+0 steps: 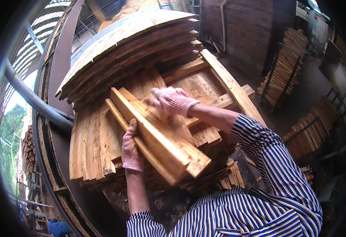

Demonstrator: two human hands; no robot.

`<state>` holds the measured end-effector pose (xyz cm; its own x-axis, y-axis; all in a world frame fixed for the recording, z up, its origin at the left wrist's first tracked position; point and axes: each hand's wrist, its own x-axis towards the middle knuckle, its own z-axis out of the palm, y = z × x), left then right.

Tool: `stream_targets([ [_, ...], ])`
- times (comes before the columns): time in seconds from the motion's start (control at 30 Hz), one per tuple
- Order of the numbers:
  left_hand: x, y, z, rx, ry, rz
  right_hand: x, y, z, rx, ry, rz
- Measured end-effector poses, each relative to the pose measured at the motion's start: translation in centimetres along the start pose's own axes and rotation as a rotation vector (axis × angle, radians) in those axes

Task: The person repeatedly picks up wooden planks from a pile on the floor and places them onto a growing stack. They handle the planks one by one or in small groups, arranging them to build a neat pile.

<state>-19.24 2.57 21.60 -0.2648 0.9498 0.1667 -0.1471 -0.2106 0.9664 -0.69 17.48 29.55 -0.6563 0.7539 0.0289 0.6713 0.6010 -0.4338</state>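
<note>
My left hand (132, 152), in a pink-and-white knit glove, is wrapped around the lower left side of a few wooden boards, thumb up. They are a narrow outer board (141, 147), a board on edge (151, 130) beside it and a wider board (196, 160) to their right. All slant from upper left to lower right above a layer of planks (92, 146). Just right of the boards' upper part, my gloved right hand (175, 102) reaches in, fingers stretched and apart, slightly blurred. Nothing shows in its grasp; whether it touches wood below is unclear.
A tall plank stack (129, 49) rises behind the boards. A long timber (232, 87) and a crosspiece (220, 103) lie to the right. Rusty metal beams (60, 59) and a curved pipe (37, 96) run along the left. More bundled wood (285, 65) stands at the far right.
</note>
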Motion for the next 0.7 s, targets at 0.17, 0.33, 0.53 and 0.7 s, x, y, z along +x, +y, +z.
stream_targets([
  [0.17, 0.0, 0.0, 3.7, -0.033, 0.137, 0.13, -5.5, -3.9, -1.6, 0.126, 0.007, -0.071],
  [0.33, 0.1, 2.7, 5.7, -0.454, 0.182, -0.065, -7.2, -1.5, -4.2, 0.787, -0.197, -0.099],
  [0.53, 2.0, 0.7, 5.1, -0.539, -0.015, -0.052, -8.4, -3.3, -4.6, 0.239, -0.027, -0.155],
  [0.7, 3.4, -1.4, 3.3, -0.663, -0.084, -0.028, -9.8, -6.4, -2.6, -0.045, 0.158, -0.203],
])
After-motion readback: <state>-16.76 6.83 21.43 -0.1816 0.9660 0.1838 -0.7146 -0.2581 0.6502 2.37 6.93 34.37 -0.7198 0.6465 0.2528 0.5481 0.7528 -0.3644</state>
